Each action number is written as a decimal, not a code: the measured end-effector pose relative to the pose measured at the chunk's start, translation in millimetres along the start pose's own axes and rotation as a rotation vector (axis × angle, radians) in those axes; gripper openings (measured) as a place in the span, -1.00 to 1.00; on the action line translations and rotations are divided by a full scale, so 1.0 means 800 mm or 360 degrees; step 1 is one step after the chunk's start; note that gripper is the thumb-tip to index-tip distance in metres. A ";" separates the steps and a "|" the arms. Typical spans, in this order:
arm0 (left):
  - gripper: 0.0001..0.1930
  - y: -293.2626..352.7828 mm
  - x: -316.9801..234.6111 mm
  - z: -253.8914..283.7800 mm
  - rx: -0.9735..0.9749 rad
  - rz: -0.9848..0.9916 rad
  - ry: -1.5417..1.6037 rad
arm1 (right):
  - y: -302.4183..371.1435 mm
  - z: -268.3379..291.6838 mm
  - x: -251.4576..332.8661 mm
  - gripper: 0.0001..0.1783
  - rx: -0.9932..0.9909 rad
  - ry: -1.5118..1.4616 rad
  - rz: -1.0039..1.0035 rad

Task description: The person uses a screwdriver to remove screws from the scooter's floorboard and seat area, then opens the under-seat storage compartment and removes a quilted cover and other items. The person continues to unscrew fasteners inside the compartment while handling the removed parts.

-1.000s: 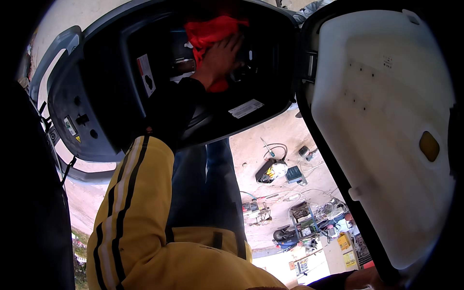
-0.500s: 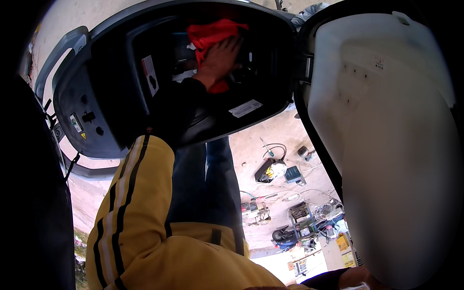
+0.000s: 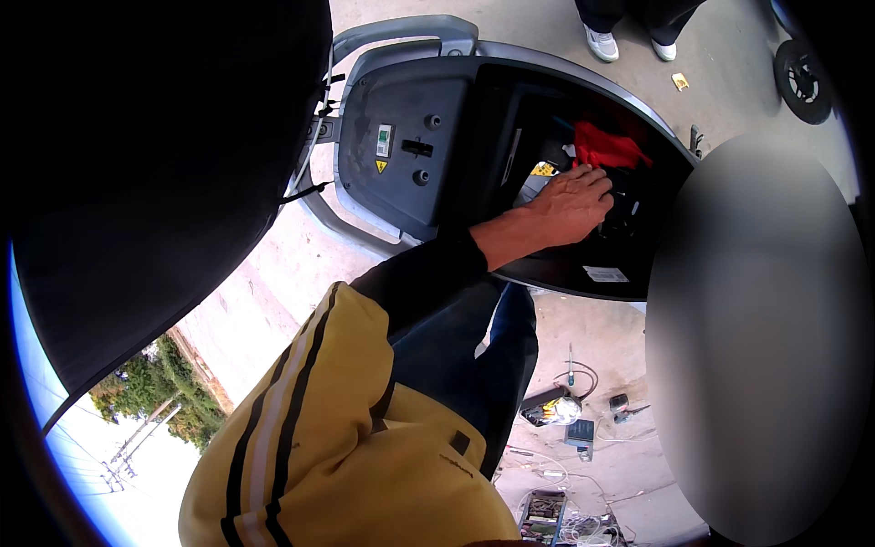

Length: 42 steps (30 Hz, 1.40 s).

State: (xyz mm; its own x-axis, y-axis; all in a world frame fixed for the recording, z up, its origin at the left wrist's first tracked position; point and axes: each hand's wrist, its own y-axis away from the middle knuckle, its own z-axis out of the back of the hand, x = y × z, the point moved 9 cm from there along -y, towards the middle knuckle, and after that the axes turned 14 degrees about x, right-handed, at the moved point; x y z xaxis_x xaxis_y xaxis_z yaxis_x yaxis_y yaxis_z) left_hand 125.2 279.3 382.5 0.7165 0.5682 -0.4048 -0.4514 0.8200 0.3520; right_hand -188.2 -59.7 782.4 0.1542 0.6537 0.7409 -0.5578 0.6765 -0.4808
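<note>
My left hand [image 3: 576, 202] reaches into the storage well [image 3: 510, 100] under a scooter's raised seat. Its fingers are bent at the lower edge of a bright red cloth [image 3: 608, 146]; the fingertips are partly hidden. The cloth lies bunched toward the far side of the well. Beside my wrist, a pale flat item [image 3: 531, 189] and a small yellow patterned piece [image 3: 544, 170] show inside the well. A white label [image 3: 605, 274] is on the near wall. My right hand is out of sight.
A dark grey rear panel [image 3: 401, 118] and a grab rail [image 3: 401, 36] border the well. A black canopy [image 3: 164, 164] fills the upper left. Another person's shoes [image 3: 602, 44] stand beyond the scooter. Tools in a black bag [image 3: 551, 408] lie on the ground nearby.
The view has shifted, so the scooter sits farther right. My left hand has moved from on top of the red cloth to its lower edge. My right hand has left the view.
</note>
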 end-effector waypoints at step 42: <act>-0.45 0.305 0.256 0.173 -0.0972 0.0942 0.0025 | 0.296 -0.778 0.158 -0.25 0.1410 -0.0783 0.0212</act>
State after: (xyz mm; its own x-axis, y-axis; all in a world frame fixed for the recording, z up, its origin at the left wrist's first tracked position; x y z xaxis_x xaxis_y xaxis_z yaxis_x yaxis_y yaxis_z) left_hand 235.5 586.6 502.3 0.2661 0.9124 -0.3109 -0.9605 0.2780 -0.0062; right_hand 206.9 394.1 470.5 -0.1938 0.3583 0.9133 -0.9793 -0.0156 -0.2017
